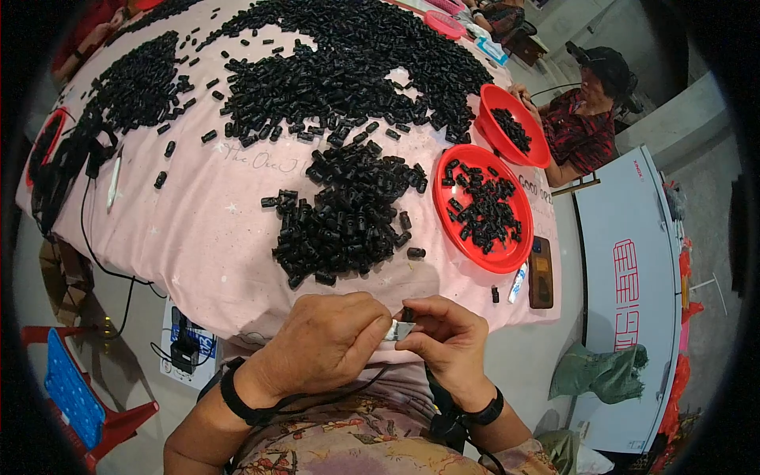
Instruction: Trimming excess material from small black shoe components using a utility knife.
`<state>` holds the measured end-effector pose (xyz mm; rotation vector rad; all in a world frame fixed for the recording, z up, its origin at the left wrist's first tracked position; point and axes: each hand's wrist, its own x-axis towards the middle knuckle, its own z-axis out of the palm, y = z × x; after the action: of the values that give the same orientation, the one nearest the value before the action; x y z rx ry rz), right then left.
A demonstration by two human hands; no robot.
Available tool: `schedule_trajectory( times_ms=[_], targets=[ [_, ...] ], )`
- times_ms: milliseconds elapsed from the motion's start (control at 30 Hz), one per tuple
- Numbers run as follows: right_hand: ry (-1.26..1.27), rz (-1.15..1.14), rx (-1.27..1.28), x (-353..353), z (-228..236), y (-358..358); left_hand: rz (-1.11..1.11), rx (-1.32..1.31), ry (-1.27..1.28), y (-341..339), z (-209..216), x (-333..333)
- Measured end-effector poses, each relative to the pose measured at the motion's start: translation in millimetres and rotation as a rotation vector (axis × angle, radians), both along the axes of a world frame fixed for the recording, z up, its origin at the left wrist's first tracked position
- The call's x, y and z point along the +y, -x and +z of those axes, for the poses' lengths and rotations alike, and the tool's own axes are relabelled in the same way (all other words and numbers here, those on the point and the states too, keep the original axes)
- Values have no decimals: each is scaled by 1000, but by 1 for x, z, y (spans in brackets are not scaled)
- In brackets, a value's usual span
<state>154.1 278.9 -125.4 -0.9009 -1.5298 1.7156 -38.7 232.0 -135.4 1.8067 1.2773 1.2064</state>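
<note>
Over the near edge of the table, my two hands meet fingertip to fingertip. My right hand (450, 342) pinches a small black cylindrical plastic piece (408, 313) between thumb and fingers. A flat whitish, shiny bit (398, 329) shows between the two hands, its kind too small to tell. My left hand (328, 339) is closed, with its thumb and forefinger at that bit; its curled fingers hide the rest. Just beyond lies a heap of similar black pieces (344, 218). To the right a red bowl (450, 229) holds more of them.
A pink cloth (214, 229) covers the table, with a large spread of black pieces (340, 63) farther back. A second red bowl (541, 150) stands near a seated person (582, 127). At right lie a phone (541, 273) and a small tube (518, 283). A cable (85, 229) hangs at left.
</note>
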Motion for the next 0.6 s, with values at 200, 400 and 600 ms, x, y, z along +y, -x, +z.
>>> schedule_trajectory(
  times_ms=[200,400,600],
  targets=[
    [-77,9,-14,0,-1,-2,13,-7,-1,-1,2,0],
    [-109,10,-35,-1,0,-1,16,14,0,-1,2,0],
    [-17,5,-90,1,0,-3,40,-67,47,-1,-3,1]
  ],
)
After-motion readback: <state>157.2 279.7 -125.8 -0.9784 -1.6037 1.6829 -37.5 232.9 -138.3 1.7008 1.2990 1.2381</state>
